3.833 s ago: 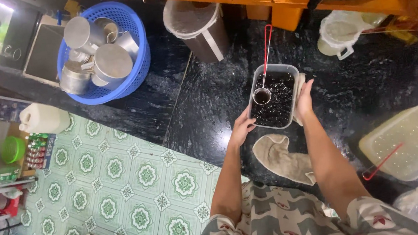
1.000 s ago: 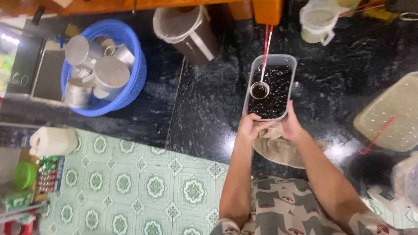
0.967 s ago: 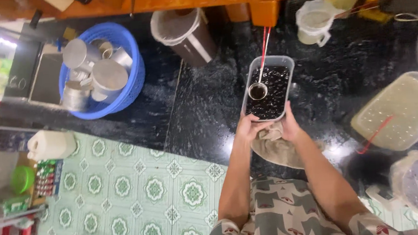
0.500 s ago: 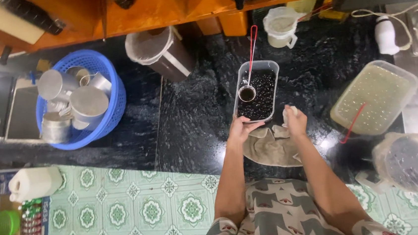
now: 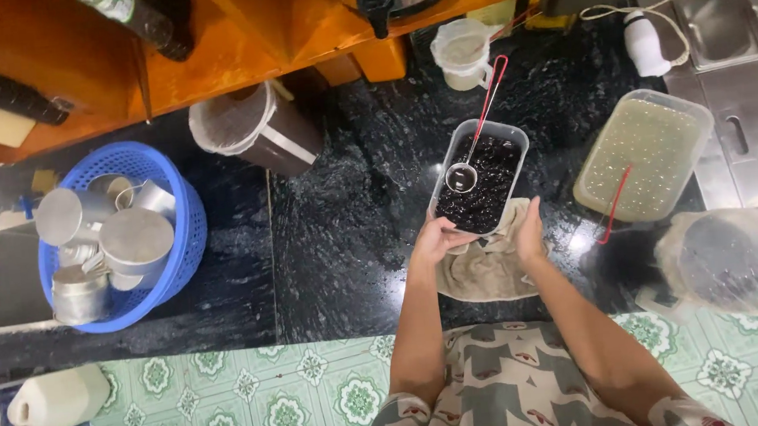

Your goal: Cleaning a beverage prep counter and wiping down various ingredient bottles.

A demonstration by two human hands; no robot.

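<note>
While both hands press beige cloth (image 5: 488,270) on black counter (image 5: 343,216), left hand (image 5: 436,238) seemingly grips near rim of dark-pearl tub (image 5: 482,176); right hand (image 5: 529,235) flat, fingers open; red-handled ladle (image 5: 474,141) inside tub.

Bare forearms, grey-and-cream patterned shirt

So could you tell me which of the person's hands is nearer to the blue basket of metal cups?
Left. The left hand rests at the near left corner of the dark-pearl tub, on the side toward the blue basket; the right hand lies farther right, on the beige cloth.
</note>
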